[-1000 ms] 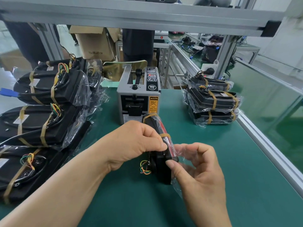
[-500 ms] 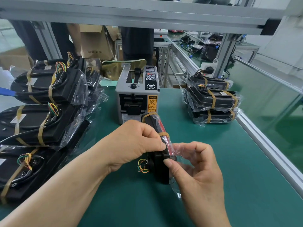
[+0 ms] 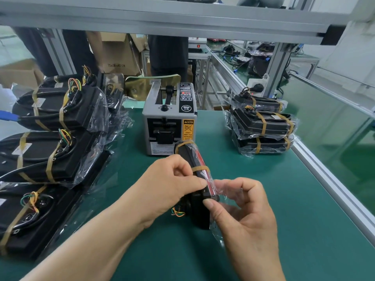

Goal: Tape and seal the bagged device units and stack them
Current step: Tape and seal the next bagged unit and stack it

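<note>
Both hands [image 3: 172,185] [image 3: 243,211] pinch the upright bagged unit [image 3: 199,207].

The green counter [image 3: 263,199] has a pale metal rail [image 3: 328,191] along its right edge. A grey tape dispenser [image 3: 169,126] stands at the middle back. A stack of bagged units [image 3: 261,126] sits near the rail, a pile of bagged units [image 3: 50,155] crowds the left side, and a single bagged unit [image 3: 199,209] stands on edge before the dispenser.
</note>
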{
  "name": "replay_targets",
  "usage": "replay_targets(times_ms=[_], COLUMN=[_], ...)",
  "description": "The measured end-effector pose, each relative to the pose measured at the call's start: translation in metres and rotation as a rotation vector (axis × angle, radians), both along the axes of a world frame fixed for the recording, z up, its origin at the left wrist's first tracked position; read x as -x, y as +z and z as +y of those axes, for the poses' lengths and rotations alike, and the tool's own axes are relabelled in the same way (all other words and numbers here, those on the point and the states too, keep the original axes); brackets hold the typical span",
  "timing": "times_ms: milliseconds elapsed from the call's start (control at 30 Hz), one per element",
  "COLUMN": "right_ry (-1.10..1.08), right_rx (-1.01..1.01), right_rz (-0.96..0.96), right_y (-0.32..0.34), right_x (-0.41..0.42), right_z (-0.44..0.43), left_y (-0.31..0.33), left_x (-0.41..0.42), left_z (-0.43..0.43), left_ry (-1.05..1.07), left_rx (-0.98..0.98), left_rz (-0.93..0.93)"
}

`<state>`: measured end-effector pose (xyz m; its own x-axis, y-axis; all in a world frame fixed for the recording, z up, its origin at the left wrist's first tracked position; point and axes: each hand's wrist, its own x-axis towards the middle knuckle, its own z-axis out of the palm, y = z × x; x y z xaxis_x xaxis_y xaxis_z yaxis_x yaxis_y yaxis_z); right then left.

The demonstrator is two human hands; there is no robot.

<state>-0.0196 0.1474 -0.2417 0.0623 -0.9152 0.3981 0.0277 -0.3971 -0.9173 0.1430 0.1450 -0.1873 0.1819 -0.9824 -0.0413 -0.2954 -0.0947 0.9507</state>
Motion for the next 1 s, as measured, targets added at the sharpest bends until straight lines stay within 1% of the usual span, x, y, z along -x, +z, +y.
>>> replay_targets(times_ms=[67, 133, 233, 367, 500, 600, 667, 733, 800, 867, 933, 1000], right_ry=[-0.001, 0.000, -0.012, -0.020, -0.043, -0.004, 0.045, 0.064, 0.028, -0.009, 0.012, 0.024], right_rx=[-0.011, -0.017, -0.020, -0.022, -0.038, -0.072, -0.109, -0.136, -0.121, -0.093, -0.070, -0.020], right_rz=[0.015, 0.033, 0.054, 0.045, 0.055, 0.072, 0.070, 0.113, 0.273, 0.519, 0.763, 0.961], right_y=[0.001, 0.000, 0.001, 0.000, -0.001, 0.004, 0.016, 0.036, 0.056, 0.074, 0.084, 0.089], right_x=[0.001, 0.002, 0.003, 0.005, 0.007, 0.009, 0.012, 0.012, 0.007, -0.007, -0.028, -0.044], right_z=[0.000, 0.000, 0.000, -0.001, -0.002, -0.001, -0.003, -0.012, -0.032, -0.058, -0.082, -0.099], left_y=[-0.006, -0.009, -0.009, -0.008, -0.006, -0.009, -0.013, -0.017, -0.022, -0.025, -0.028, -0.028], left_x=[0.004, 0.005, 0.004, -0.001, -0.007, -0.003, 0.000, 0.002, 0.006, 0.009, 0.010, 0.009], left_z=[-0.001, -0.002, 0.001, 0.003, 0.002, 0.001, 0.002, 0.003, 0.004, 0.004, 0.003, 0.001], left_ry=[0.076, 0.106, 0.037, -0.067, -0.129, -0.053, 0.011, 0.069, 0.100, 0.103, 0.097, 0.078], left_rx=[0.022, 0.044, 0.042, 0.017, 0.005, 0.032, 0.067, 0.104, 0.116, 0.112, 0.101, 0.090], left_rz=[0.065, 0.079, 0.083, 0.027, 0.100, 0.157, 0.147, 0.119, 0.096, 0.085, 0.092, 0.092])
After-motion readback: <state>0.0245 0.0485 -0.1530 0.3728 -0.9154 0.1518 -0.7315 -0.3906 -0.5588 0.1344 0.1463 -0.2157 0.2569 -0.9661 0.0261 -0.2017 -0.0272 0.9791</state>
